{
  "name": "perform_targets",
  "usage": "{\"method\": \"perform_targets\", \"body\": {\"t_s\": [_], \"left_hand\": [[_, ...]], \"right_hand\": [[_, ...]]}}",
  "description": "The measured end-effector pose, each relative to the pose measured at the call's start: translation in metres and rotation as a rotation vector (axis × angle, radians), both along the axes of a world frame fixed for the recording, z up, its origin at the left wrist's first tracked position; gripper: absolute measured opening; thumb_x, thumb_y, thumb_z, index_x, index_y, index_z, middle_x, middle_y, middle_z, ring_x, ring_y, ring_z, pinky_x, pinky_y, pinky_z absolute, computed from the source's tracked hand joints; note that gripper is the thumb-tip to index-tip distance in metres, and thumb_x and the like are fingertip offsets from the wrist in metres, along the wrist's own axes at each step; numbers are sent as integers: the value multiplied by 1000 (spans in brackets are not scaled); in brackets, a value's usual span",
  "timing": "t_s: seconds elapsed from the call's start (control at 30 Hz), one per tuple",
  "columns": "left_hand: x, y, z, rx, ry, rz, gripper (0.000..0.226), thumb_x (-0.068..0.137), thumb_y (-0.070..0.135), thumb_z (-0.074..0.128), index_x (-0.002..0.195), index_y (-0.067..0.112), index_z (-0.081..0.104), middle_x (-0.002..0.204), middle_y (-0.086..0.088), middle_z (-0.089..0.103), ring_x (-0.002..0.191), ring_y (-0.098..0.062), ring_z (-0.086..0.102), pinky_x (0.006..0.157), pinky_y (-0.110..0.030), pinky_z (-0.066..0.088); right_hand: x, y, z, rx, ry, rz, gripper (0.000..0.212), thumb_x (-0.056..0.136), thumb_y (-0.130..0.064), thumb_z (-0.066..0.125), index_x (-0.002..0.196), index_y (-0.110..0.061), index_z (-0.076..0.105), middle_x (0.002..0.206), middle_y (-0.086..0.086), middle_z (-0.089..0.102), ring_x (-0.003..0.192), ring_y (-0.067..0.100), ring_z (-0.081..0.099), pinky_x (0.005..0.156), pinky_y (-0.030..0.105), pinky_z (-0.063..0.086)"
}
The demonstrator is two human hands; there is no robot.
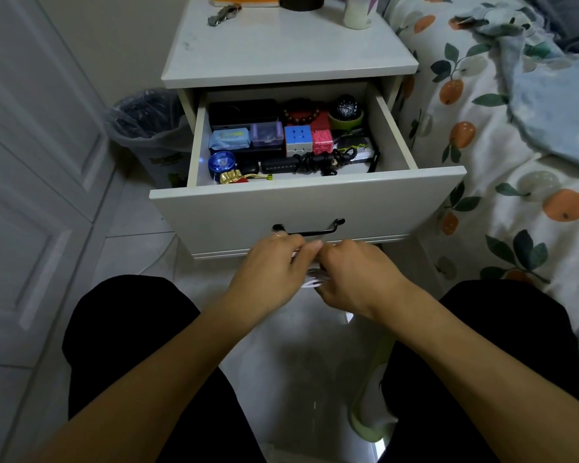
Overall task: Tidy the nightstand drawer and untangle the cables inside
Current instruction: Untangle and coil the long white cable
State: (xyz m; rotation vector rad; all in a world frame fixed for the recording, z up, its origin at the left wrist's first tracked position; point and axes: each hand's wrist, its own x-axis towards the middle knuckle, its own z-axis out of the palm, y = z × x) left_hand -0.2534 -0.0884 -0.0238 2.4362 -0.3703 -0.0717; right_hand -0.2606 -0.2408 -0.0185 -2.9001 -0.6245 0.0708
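- The drawer [301, 202] of the white nightstand [291, 51] is pulled fully out, with a black handle [310, 228] on its front.
- At the back of the drawer lie a black case [243, 110], a string of brown beads [301, 115] on a red box, and a black ball [346, 108] in a green cup.
- In the middle row sit a blue tissue pack [229, 138], a small purple box [267, 133], a blue puzzle cube [297, 138] and a pink cube [322, 140], the two cubes just beside each other.
- Along the front lie a blue yo-yo [221, 162], a gold trinket [232, 177] and a black cable [318, 160] wound into a tight bundle.
- On top of the nightstand are a set of keys [223, 14] and a white bottle [358, 11]; the other things at its far edge are cut off.
- A lined waste bin [147, 128] stands to the left of the nightstand, a white door [30, 162] further left, and a bed with an orange-print cover [502, 145] on the right. The floor is pale tile.
- The white cable [315, 279] is outside the drawer, held low before the drawer front, between the two hands. Only a few loops show; the rest is hidden.
- The left hand [269, 269] has its fingers curled round the white cable.
- The right hand [355, 272] pinches the same cable, knuckles near the left hand's.
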Motion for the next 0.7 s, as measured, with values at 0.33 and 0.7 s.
{"method": "perform_targets", "body": {"t_s": [0.33,0.7], "left_hand": [[5,2,18,709,-97,-252,45,88,37,60,128,19,49,121,-5,57,105,-23,56,84,-33,44],[5,12,34,781,-265,-503,31,99,21,48,129,18,42,118,-7,56,91,-24,59,63,-31,34]], "right_hand": [[11,7,-2,45,164,-2,21,86,-27,63,103,-16,66,95,7,66,75,24,58,65,31,46],[9,-2,22,212,551,-18,20,92,-26,58,73,-28,51,60,-3,64,48,11,61,46,21,46]]}}
